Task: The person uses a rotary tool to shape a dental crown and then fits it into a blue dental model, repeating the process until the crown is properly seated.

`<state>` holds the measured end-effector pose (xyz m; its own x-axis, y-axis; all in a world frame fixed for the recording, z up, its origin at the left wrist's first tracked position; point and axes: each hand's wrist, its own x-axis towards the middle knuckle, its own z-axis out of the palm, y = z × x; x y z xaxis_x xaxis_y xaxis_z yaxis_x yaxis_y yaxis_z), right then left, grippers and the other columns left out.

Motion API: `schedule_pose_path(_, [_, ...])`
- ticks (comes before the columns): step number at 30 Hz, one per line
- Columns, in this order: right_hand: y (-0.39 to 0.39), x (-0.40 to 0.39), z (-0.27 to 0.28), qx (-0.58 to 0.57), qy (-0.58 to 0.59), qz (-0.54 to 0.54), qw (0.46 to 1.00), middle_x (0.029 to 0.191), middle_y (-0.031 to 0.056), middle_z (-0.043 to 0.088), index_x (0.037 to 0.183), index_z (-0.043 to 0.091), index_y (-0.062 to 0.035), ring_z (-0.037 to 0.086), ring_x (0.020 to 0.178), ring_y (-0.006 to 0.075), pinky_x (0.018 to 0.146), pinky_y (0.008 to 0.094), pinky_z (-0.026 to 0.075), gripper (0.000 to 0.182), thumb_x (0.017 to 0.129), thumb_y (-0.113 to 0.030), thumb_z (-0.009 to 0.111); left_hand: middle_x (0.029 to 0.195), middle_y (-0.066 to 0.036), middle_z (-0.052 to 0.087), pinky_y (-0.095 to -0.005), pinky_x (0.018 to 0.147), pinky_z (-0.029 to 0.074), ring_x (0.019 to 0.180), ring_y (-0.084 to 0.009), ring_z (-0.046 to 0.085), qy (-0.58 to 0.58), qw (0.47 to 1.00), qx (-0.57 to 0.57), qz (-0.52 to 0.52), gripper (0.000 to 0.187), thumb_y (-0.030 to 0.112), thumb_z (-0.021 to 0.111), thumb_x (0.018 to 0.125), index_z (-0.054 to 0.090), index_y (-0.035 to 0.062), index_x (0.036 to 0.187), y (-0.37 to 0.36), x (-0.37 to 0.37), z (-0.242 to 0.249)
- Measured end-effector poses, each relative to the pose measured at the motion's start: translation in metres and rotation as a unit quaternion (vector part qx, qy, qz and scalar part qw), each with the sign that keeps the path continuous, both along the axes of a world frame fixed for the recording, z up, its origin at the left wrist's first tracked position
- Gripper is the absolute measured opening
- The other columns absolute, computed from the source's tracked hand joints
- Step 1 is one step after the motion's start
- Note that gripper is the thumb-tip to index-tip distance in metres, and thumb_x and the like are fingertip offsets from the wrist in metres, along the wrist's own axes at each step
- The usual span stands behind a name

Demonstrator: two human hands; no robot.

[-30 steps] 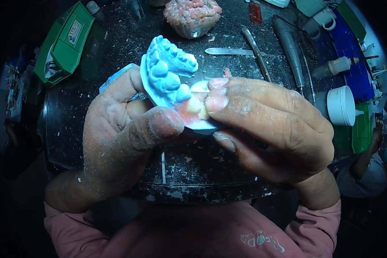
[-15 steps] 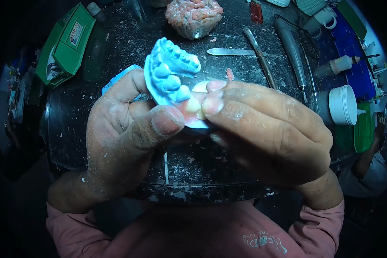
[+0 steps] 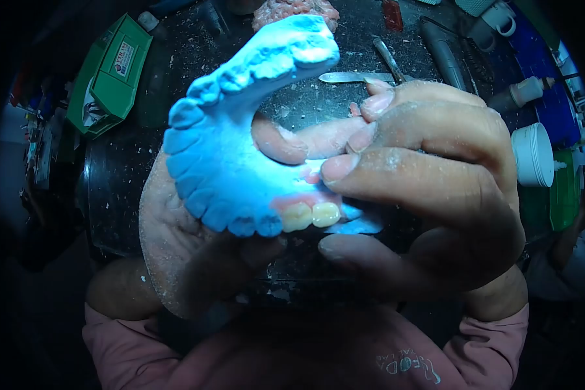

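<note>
A blue horseshoe-shaped dental cast point(image 3: 208, 153) is held up close to the camera, its tooth row facing me. My left hand point(image 3: 169, 240) grips it from behind and below, one finger curling through the arch opening. At the cast's lower right end sits a partial denture point(image 3: 298, 214), a pink base with two ivory teeth. My right hand point(image 3: 435, 175) closes around that end, a fingertip on the pink base and the thumb below the teeth. Whitish dust covers both hands.
Behind lie a metal spatula point(image 3: 354, 77), a thin-handled carving tool point(image 3: 387, 58) and a grey handpiece point(image 3: 442, 52). A bowl of pink lumps point(image 3: 296, 10) stands at the back. A green bin point(image 3: 114, 75) is left; a white tub point(image 3: 532, 155) is right.
The cast has turned and come closer to the camera, so its tooth row and the two ivory teeth now show fully. My right fingers have spread apart somewhat around the denture end.
</note>
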<state>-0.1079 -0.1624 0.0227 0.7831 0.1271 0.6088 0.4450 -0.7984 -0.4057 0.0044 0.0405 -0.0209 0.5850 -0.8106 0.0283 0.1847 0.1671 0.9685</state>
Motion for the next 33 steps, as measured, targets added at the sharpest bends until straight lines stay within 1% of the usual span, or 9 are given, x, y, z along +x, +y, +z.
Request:
schedule_pose_path(2, [0.001, 0.0, 0.0, 0.003, 0.003, -0.003, 1.0, 0.101, 0.0082, 0.056, 0.105, 0.064, -0.0073, 0.059, 0.092, 0.0217, 0.086, 0.0407, 0.051, 0.041, 0.072, -0.023, 0.082, 0.108, -0.012, 0.062, -0.0292, 0.083, 0.051, 0.096, -0.0169, 0.063, -0.169, 0.981, 0.071, -0.065, 0.058, 0.014, 0.067, 0.087, 0.033, -0.0053, 0.13, -0.001, 0.01, 0.002])
schedule_pose_path(5, [0.002, 0.0, 0.002, -0.019, -0.01, -0.005, 1.0, 0.099, 0.0071, 0.058, 0.103, 0.064, -0.0071, 0.059, 0.089, 0.0199, 0.086, 0.0402, 0.05, 0.037, 0.073, -0.019, 0.081, 0.11, -0.012, 0.061, -0.0281, 0.081, 0.051, 0.095, -0.0153, 0.062, -0.219, 0.964, 0.063, -0.136, 0.058, 0.015, 0.068, 0.087, 0.034, -0.0056, 0.128, -0.01, 0.019, 0.021])
schedule_pose_path(15, [0.003, 0.004, 0.003, 0.009, -0.005, 0.014, 1.0, 0.095, 0.0062, 0.062, 0.098, 0.066, -0.006, 0.06, 0.085, 0.0182, 0.085, 0.0382, 0.048, 0.031, 0.071, -0.013, 0.08, 0.099, -0.009, 0.067, -0.0248, 0.076, 0.053, 0.089, -0.0152, 0.066, -0.083, 0.994, -0.056, 0.041, 0.028, -0.005, 0.067, 0.084, 0.059, -0.0058, 0.111, 0.008, 0.011, -0.011])
schedule_pose_path(23, [0.001, 0.006, -0.002, 0.072, 0.02, 0.041, 0.996, 0.094, 0.0087, 0.065, 0.096, 0.067, -0.0046, 0.062, 0.082, 0.0191, 0.079, 0.035, 0.047, 0.027, 0.072, -0.009, 0.079, 0.11, -0.012, 0.061, -0.028, 0.081, 0.051, 0.095, -0.0139, 0.062, -0.135, 0.989, 0.05, -0.028, 0.061, 0.017, 0.07, 0.085, 0.033, -0.0057, 0.128, -0.006, 0.008, 0.017])
schedule_pose_path(26, [0.003, 0.013, -0.012, 0.088, 0.007, 0.057, 0.995, 0.093, 0.0091, 0.065, 0.096, 0.067, -0.0033, 0.062, 0.078, 0.0184, 0.073, 0.0335, 0.047, 0.028, 0.071, -0.007, 0.079, 0.11, -0.012, 0.06, -0.0281, 0.081, 0.051, 0.095, -0.0138, 0.061, -0.13, 0.989, 0.065, -0.036, 0.061, 0.015, 0.071, 0.084, 0.032, -0.0055, 0.128, -0.004, 0.009, 0.019])
schedule_pose_path(28, [0.01, 0.025, -0.032, 0.245, -0.142, 0.103, 0.954, 0.093, 0.0095, 0.066, 0.095, 0.067, -0.0027, 0.062, 0.076, 0.0182, 0.069, 0.0323, 0.047, 0.028, 0.07, -0.005, 0.079, 0.11, -0.012, 0.06, -0.0282, 0.082, 0.051, 0.095, -0.0138, 0.061, -0.127, 0.988, 0.078, -0.043, 0.062, 0.014, 0.071, 0.083, 0.032, -0.0053, 0.128, -0.004, 0.01, 0.02])
schedule_pose_path(29, [0.007, 0.02, -0.026, 0.245, -0.142, 0.103, 0.953, 0.093, 0.0095, 0.066, 0.095, 0.067, -0.0027, 0.062, 0.076, 0.0182, 0.069, 0.0323, 0.047, 0.028, 0.07, -0.005, 0.079, 0.11, -0.012, 0.059, -0.0282, 0.082, 0.051, 0.095, -0.0138, 0.061, -0.124, 0.988, 0.085, -0.046, 0.062, 0.013, 0.071, 0.083, 0.032, -0.0052, 0.128, -0.003, 0.01, 0.02])
schedule_pose_path(31, [0.001, 0.01, -0.007, 0.155, 0.03, 0.087, 0.984, 0.092, 0.0089, 0.064, 0.095, 0.067, -0.003, 0.061, 0.077, 0.0182, 0.067, 0.0314, 0.046, 0.031, 0.068, -0.006, 0.081, 0.11, -0.012, 0.059, -0.0284, 0.082, 0.051, 0.096, -0.0137, 0.061, -0.121, 0.986, 0.099, -0.052, 0.063, 0.011, 0.071, 0.082, 0.031, -0.005, 0.128, -0.002, 0.011, 0.022])
schedule_pose_path(33, [-0.001, 0.009, -0.005, 0.119, 0.011, 0.07, 0.99, 0.092, 0.0085, 0.063, 0.095, 0.067, -0.0033, 0.061, 0.078, 0.0181, 0.069, 0.0322, 0.047, 0.031, 0.067, -0.008, 0.082, 0.11, -0.012, 0.059, -0.0284, 0.082, 0.051, 0.096, -0.0137, 0.061, -0.122, 0.985, 0.108, -0.056, 0.063, 0.01, 0.072, 0.082, 0.031, -0.0049, 0.128, 0.006, 0.013, 0.018])
